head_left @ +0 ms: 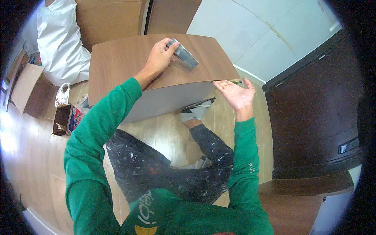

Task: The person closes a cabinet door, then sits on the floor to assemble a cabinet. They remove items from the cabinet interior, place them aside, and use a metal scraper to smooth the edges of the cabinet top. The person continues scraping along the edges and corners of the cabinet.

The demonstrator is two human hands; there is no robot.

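Note:
My left hand (161, 56) is closed on one end of a flat grey rectangular tool (185, 55), which looks like a metal scraper blade; its exact kind is unclear. The tool is tilted over the wood-grain top of a cabinet (121, 58), near its middle. At the cabinet's right front corner is my right hand (236, 95), palm up with the fingers stretched out and the thumb apart. Its fingertips reach the underside of the top's edge, and nothing lies in the palm. The cabinet's grey side panel (168, 100) faces me.
My bent legs and a shoe (196, 111) are close to the cabinet on the light wood floor (152, 137). A white sack (62, 43) and an open box (62, 119) stand left. A dark door (313, 102) is on the right, with a brown furniture piece (291, 211) below it.

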